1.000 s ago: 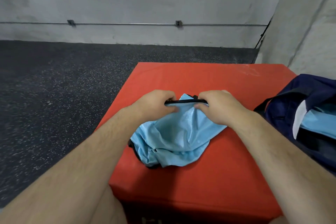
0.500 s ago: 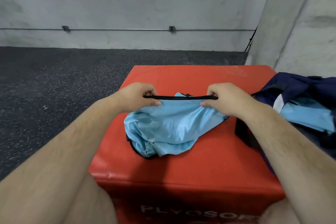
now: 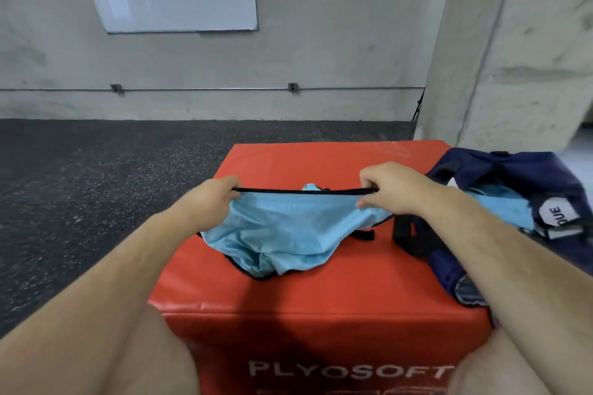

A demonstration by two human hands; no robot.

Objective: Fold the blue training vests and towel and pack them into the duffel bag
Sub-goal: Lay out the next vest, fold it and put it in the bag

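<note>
both hands have drawn apart, stretching the vest's black hem taut. left hand and right hand pinch the blue vest over the red box, beside the duffel bag. keep the hem level, then lay flat before folding.

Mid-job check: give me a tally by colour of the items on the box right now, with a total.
Light blue: 2, the vest gripped by the left hand and right hand, and a cloth inside the duffel bag
Navy: 1, the duffel bag
Red: 1, the plyo box itself
Total: 4
</note>
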